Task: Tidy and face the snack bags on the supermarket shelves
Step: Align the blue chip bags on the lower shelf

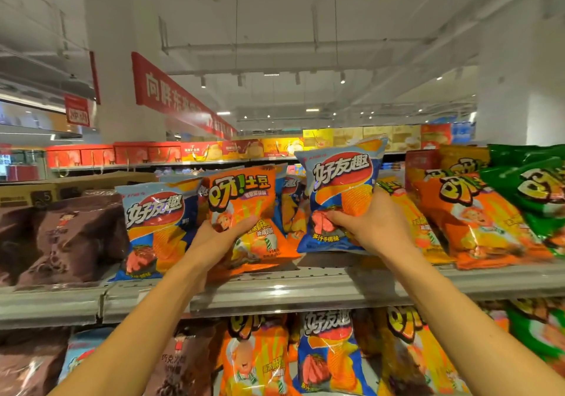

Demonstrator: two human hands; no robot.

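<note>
My left hand (214, 239) grips the lower part of an orange snack bag (244, 206), held upright over the top shelf (275, 288). My right hand (367, 224) grips the lower half of a blue snack bag (342, 181), lifted upright just right of the orange one. Another blue bag (153, 224) leans on the shelf to the left. More orange bags (477, 221) lie slanted to the right, with green bags (538, 194) at the far right.
Brown bags (61, 236) fill the shelf's left end, with cardboard boxes (27, 194) behind them. The lower shelf holds more brown, orange, blue and green bags (327, 356). Behind stands another aisle with red and yellow boxes (183, 151). A red banner (171, 96) hangs overhead.
</note>
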